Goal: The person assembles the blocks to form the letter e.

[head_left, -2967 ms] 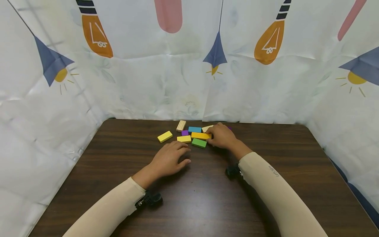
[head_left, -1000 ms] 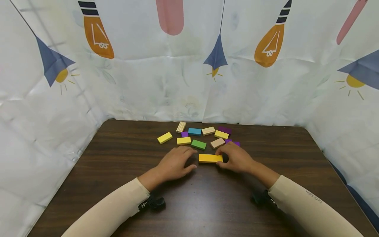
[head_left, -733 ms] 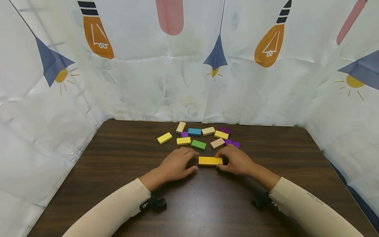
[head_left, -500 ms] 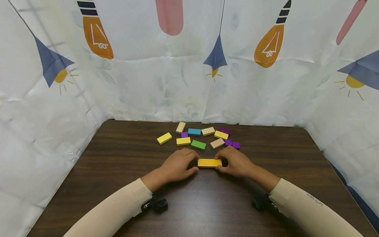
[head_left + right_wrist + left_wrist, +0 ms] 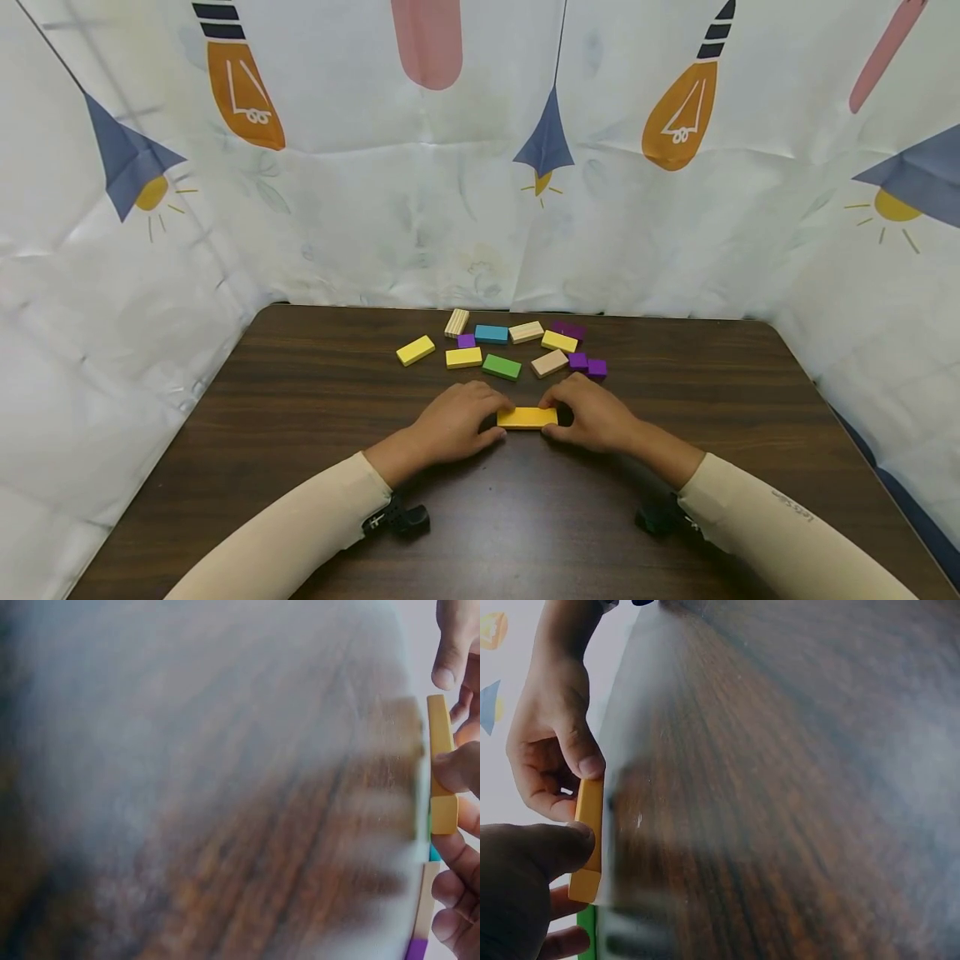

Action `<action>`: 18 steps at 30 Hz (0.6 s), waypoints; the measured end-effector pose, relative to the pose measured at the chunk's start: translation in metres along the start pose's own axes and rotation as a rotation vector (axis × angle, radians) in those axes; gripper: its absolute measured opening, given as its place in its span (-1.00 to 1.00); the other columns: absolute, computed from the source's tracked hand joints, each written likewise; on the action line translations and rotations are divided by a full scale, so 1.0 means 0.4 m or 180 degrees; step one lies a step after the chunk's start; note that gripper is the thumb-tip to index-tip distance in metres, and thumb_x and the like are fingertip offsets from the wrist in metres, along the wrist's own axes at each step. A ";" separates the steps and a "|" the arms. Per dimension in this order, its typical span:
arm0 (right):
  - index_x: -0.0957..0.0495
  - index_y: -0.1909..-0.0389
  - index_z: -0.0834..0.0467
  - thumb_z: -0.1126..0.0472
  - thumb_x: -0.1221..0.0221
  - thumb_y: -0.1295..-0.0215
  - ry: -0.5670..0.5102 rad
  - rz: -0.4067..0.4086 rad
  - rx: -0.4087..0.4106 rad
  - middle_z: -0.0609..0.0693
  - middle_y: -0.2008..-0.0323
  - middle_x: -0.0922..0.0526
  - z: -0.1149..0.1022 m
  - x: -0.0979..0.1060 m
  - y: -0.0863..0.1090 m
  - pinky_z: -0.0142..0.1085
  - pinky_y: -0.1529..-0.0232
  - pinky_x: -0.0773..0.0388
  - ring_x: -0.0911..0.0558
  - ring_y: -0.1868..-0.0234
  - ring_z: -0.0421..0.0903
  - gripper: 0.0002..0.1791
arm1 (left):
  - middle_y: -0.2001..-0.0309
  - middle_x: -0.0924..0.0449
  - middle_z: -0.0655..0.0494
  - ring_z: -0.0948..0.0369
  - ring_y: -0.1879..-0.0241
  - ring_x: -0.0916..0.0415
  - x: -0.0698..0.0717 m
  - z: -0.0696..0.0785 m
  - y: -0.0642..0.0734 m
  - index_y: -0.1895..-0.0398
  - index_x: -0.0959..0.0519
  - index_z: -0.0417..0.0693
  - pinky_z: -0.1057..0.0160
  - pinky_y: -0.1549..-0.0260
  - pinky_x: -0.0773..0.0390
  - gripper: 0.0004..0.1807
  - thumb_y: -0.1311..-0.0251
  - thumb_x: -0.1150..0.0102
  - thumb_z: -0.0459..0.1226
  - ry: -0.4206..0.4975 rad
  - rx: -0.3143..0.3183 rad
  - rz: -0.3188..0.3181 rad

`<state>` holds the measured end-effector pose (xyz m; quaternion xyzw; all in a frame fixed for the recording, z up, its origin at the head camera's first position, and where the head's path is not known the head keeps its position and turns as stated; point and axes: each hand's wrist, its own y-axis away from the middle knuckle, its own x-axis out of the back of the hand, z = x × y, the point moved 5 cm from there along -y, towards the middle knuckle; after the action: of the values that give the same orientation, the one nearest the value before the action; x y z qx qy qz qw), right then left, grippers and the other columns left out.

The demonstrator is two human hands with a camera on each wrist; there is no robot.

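An orange-yellow wooden block (image 5: pixel 527 418) lies lengthwise between both hands near the middle of the table. At its left end my left hand (image 5: pixel 459 423) has finger and thumb on either side of it. My right hand (image 5: pixel 594 414) pinches the block's right end the same way. In the left wrist view the left thumb (image 5: pixel 574 844) overlaps the orange-yellow block (image 5: pixel 591 814). The right wrist view has the right thumb (image 5: pixel 459 766) against the orange-yellow block (image 5: pixel 441 735). Just behind the hands lie a green block (image 5: pixel 501 367) and a light wooden block (image 5: pixel 550 363).
Farther back on the dark wooden table (image 5: pixel 315 400) are a blue block (image 5: pixel 491 334), several yellow blocks such as one at the left (image 5: pixel 416 351), small purple cubes (image 5: pixel 597 368), a striped wooden block (image 5: pixel 457 322) and a dark purple piece (image 5: pixel 568 330). A printed cloth (image 5: pixel 465 208) hangs behind.
My right hand has taken the orange-yellow block from the group and drawn it toward me. My left hand has shifted right and now grips the block's left end.
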<state>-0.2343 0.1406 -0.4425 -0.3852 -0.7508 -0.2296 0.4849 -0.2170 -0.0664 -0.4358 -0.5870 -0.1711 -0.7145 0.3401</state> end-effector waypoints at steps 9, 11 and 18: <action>-0.67 0.04 -0.04 -0.03 -0.43 -0.25 -0.0053 -0.0067 0.0088 -0.25 0.15 -0.61 -0.006 -0.011 0.000 -0.15 0.00 -0.53 -0.47 0.01 -0.16 -0.69 | -0.05 -0.69 0.19 0.15 -0.13 -0.53 -0.010 0.005 -0.001 -0.15 -0.67 0.07 0.04 -0.18 -0.48 -0.66 -0.36 -0.32 -0.09 -0.0006 0.0006 -0.0114; -0.67 0.04 -0.04 -0.03 -0.43 -0.26 -0.0062 -0.0068 0.0114 -0.25 0.15 -0.61 -0.007 -0.013 0.001 -0.14 0.00 -0.53 -0.47 0.02 -0.16 -0.69 | -0.04 -0.69 0.20 0.15 -0.12 -0.54 -0.010 0.006 -0.001 -0.13 -0.68 0.06 0.05 -0.16 -0.49 -0.67 -0.36 -0.32 -0.09 -0.0020 0.0000 -0.0128; -0.66 0.02 -0.07 -0.07 -0.42 -0.26 -0.0058 -0.0158 0.0113 -0.29 0.13 -0.61 -0.006 -0.013 -0.003 -0.15 -0.04 -0.52 -0.46 0.00 -0.18 -0.66 | 0.00 -0.70 0.20 0.16 -0.06 -0.56 -0.006 0.005 -0.003 -0.07 -0.71 0.05 0.06 -0.10 -0.52 -0.71 -0.34 -0.35 -0.11 -0.0050 -0.0043 -0.0087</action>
<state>-0.2328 0.1363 -0.4460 -0.3598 -0.7685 -0.2247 0.4790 -0.2160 -0.0635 -0.4375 -0.5925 -0.1769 -0.7156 0.3250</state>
